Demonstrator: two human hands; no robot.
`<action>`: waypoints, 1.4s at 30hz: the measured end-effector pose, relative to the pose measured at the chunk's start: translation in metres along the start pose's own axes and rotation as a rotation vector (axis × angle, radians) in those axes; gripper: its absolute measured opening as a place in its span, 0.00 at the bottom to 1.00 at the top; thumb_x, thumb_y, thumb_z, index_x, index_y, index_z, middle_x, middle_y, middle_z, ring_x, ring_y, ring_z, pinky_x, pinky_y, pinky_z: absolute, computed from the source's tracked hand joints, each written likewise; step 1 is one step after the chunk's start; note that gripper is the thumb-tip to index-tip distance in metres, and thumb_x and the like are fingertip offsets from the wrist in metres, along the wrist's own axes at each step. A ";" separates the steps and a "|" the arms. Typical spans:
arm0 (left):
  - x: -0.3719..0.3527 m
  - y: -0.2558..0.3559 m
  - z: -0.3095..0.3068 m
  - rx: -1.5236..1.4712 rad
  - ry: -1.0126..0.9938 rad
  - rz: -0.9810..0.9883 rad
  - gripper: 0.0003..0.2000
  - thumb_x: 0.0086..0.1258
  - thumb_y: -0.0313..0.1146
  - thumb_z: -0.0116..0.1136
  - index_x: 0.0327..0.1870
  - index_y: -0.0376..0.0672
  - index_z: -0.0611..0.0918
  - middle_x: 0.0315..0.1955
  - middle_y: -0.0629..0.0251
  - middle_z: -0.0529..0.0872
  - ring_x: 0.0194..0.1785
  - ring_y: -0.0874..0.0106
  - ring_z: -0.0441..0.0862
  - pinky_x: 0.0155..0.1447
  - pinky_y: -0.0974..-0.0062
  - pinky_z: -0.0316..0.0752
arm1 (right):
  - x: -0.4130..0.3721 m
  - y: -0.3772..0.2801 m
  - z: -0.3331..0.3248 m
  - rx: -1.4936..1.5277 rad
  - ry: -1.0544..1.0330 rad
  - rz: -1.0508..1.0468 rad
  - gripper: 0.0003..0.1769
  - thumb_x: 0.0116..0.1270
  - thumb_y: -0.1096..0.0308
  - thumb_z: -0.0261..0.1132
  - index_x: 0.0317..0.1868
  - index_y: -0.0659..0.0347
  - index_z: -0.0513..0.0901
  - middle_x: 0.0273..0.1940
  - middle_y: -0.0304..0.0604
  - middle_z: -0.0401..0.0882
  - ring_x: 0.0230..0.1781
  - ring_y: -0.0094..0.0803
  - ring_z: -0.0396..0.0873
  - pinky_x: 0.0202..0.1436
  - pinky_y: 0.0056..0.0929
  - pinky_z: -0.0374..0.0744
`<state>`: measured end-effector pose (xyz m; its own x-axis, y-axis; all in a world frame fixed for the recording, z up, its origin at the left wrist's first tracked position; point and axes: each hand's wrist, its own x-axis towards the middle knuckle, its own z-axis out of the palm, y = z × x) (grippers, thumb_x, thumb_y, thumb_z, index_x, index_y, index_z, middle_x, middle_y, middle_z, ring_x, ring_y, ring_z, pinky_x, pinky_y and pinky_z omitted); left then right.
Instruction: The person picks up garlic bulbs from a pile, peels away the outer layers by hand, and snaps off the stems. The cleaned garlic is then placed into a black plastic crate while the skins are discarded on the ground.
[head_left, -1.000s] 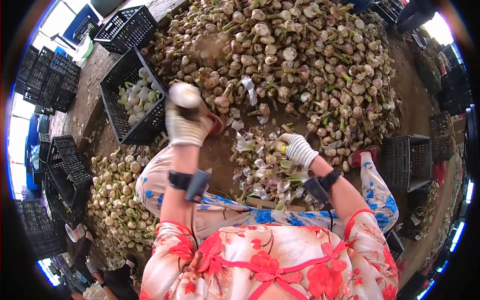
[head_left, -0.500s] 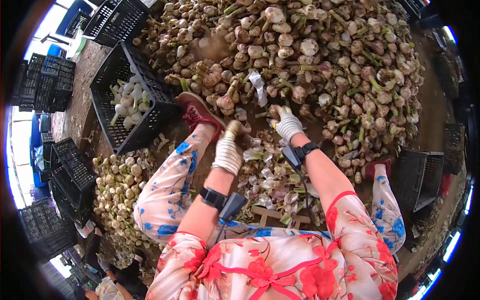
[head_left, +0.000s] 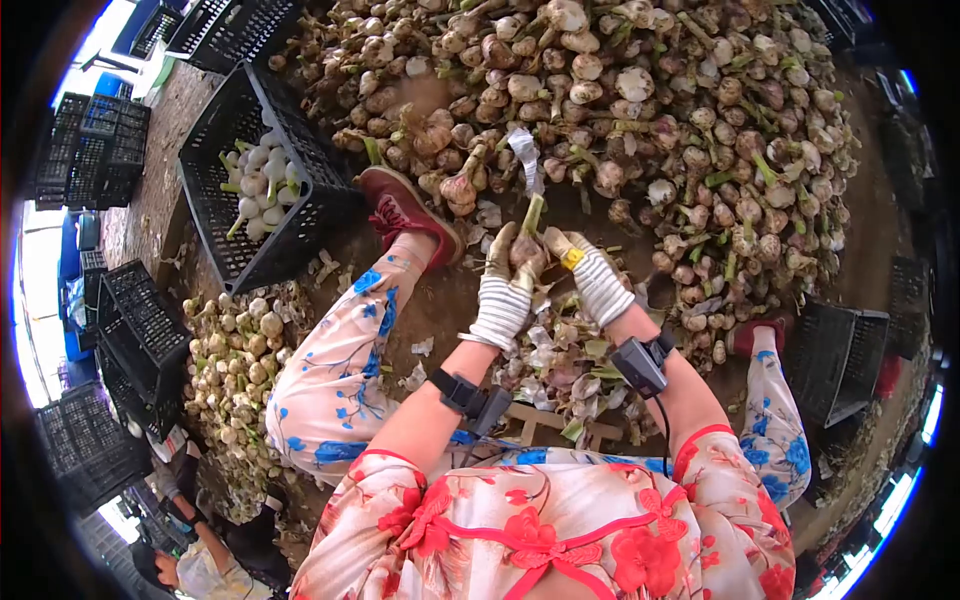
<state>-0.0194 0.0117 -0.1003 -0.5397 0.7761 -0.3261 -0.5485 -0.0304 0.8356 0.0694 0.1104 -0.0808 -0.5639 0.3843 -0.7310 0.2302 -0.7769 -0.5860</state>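
Observation:
Both hands wear striped white gloves with brownish fingers. My left hand (head_left: 503, 285) is closed around a garlic bulb (head_left: 527, 250) whose green stem points up. From the other side, my right hand (head_left: 590, 268) has its fingertips pressed at the same bulb, with a yellow band on one finger. Just beyond the hands lies a big pile of unpeeled garlic (head_left: 630, 130). Loose peel scraps (head_left: 560, 365) cover the ground below the hands. A white strip of peel or paper (head_left: 525, 160) sits right behind the stem.
A black crate (head_left: 300, 215) at the left holds cleaned white garlic (head_left: 268, 190). More garlic (head_left: 235, 360) is heaped at the lower left. An empty-looking black crate (head_left: 835, 360) stands at the right. Other crates (head_left: 145, 320) line the far left. Another person (head_left: 205, 560) works at the bottom left.
My hands were apart and have come together around a garlic bulb with its stem up. The other person at the bottom left has shifted.

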 end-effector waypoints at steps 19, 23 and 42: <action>-0.071 0.061 0.054 0.057 -0.370 -0.028 0.26 0.56 0.42 0.58 0.54 0.39 0.67 0.43 0.61 0.76 0.42 0.71 0.76 0.46 0.73 0.75 | -0.133 -0.005 -0.010 -0.071 0.073 -0.560 0.11 0.63 0.67 0.60 0.37 0.68 0.79 0.29 0.32 0.76 0.29 0.14 0.68 0.31 0.17 0.70; -0.090 0.069 0.061 0.111 -0.349 0.246 0.36 0.44 0.24 0.70 0.57 0.40 0.64 0.43 0.66 0.75 0.45 0.75 0.74 0.51 0.77 0.73 | -0.146 -0.004 0.009 -0.304 0.109 -0.842 0.08 0.62 0.69 0.59 0.36 0.67 0.78 0.26 0.31 0.74 0.27 0.12 0.65 0.29 0.15 0.69; -0.063 0.074 0.058 -0.013 -0.378 -0.058 0.22 0.58 0.43 0.58 0.49 0.38 0.72 0.36 0.66 0.79 0.33 0.77 0.78 0.36 0.80 0.76 | -0.143 0.005 0.012 0.127 -0.080 -0.614 0.20 0.60 0.64 0.62 0.50 0.65 0.74 0.37 0.35 0.77 0.31 0.18 0.73 0.35 0.16 0.74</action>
<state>0.0110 -0.0025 0.0082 -0.2355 0.9542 -0.1842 -0.5804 0.0139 0.8142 0.1416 0.0455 0.0248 -0.6219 0.7444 -0.2430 -0.2478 -0.4814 -0.8407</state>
